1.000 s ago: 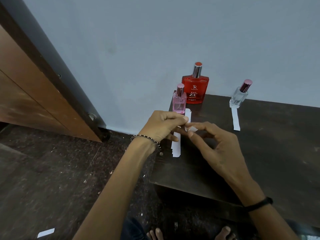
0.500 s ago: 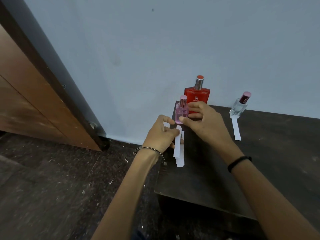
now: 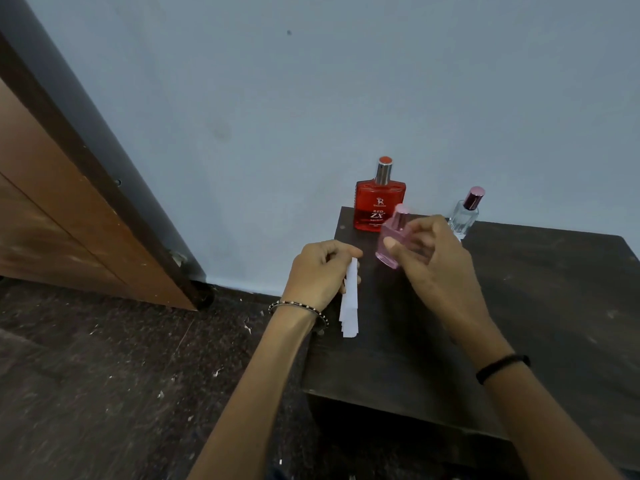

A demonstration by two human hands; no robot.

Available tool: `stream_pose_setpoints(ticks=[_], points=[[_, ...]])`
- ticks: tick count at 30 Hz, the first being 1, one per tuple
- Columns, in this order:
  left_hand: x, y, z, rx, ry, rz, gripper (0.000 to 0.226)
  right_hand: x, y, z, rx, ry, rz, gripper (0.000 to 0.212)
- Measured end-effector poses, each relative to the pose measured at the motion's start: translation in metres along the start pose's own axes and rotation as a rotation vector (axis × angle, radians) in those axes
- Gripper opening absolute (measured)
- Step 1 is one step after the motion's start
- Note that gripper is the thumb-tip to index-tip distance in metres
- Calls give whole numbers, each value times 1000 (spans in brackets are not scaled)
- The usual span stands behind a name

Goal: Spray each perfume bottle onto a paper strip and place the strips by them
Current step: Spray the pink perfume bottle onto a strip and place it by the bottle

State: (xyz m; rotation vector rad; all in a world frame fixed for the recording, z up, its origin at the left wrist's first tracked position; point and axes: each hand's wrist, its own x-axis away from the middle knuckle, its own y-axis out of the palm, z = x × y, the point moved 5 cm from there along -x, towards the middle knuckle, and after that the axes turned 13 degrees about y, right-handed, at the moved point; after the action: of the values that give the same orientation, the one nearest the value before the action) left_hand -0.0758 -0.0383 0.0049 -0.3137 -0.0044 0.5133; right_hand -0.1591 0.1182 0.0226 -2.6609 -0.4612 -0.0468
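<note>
Within the right hand (image 3: 437, 263), the pink bottle (image 3: 392, 244) looks blurred.

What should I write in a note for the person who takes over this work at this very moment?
Left hand: pinches a bundle of paper strips at the left edge of the table.
Right hand: holds the pink bottle, lifted off the table and tilted.
Red bottle and clear bottle stand upright by the wall.
Done: perhaps the clear bottle. A white bit at its foot may be its strip, but the right hand hides the rest.
Left: spray the pink bottle onto a strip and set both down together. Then do the red bottle, which has no strip by it.
</note>
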Motion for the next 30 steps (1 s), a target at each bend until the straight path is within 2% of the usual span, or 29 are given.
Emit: stream_pose_setpoints(ticks=[4, 9, 13, 16, 23, 26, 30], points=[[-2, 24, 19, -46, 115, 10, 29, 23, -31, 25, -175, 99, -18, 21], [3, 67, 42, -61, 242, -31, 25, 40, -43, 46, -525, 203, -138, 32], [6, 93, 57, 73, 224, -64, 22, 49, -56, 50, -503, 147, -130, 22], [6, 108, 59, 129, 223, -132, 32, 52, -61, 54, -513, 161, -152, 16], [1, 112, 55, 187, 252, -168, 25, 54, -67, 60, -360, 68, -202, 21], [5, 117, 52, 333, 142, -293, 22, 52, -70, 57, -458, 76, -205, 23], [7, 120, 50, 473, 62, -348, 24, 51, -72, 56, -602, 97, -221, 30]])
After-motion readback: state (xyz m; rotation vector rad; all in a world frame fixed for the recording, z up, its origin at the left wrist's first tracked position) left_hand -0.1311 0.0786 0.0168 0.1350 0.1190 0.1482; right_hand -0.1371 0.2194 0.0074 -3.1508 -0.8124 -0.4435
